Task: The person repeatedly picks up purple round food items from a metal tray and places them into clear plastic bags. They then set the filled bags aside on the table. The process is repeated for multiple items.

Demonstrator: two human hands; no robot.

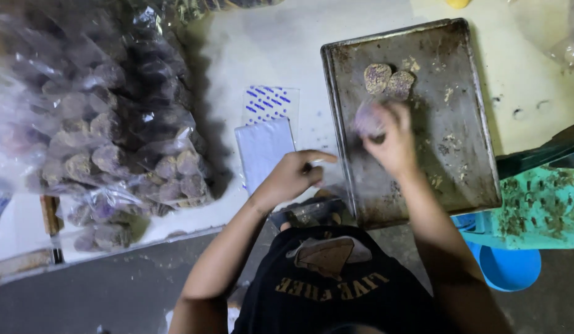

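Observation:
My right hand (pixel 392 141) is over the left part of a worn metal baking tray (pixel 460 124) and holds a round purple-brown cookie (pixel 368 119); the cookie is blurred. Two more crumb-coated cookies (pixel 389 80) lie side by side on the tray just beyond it. My left hand (pixel 293 175) rests on the white surface beside the tray's left edge, fingers curled on the edge of a small clear plastic bag (pixel 264 151). A second small bag with blue print (pixel 271 102) lies beyond it.
A large heap of clear bags filled with similar cookies (pixel 107 124) covers the left side. A turquoise plastic stool (pixel 534 210) strewn with crumbs and a blue tub (pixel 506 266) stand at the right. Crumbs dot the tray. Grey floor lies below.

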